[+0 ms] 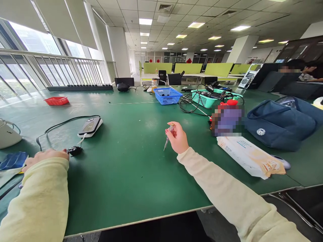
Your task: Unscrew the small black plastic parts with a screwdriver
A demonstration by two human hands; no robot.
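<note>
My right hand (pixel 178 138) is closed around a small screwdriver (pixel 166 143), held above the middle of the green table. Its thin metal shaft slants down to the left, and the handle is mostly covered by my fingers. At the left, my left hand (pixel 46 156) is low over the table, with a small black object like a wristwatch (pixel 75 151) by its wrist side. Near its fingertips lies a blue plastic packet (pixel 13 160). My sleeve and the back of the hand hide most of those fingers, so their grip does not show.
A phone (pixel 90 125) lies on a white block with a cable. Farther back stand a red tray (pixel 57 101), a blue basket (pixel 167 96) and a teal basket (pixel 205 99) with black cables. At right are a white tissue pack (pixel 248 155) and a navy bag (pixel 282 122).
</note>
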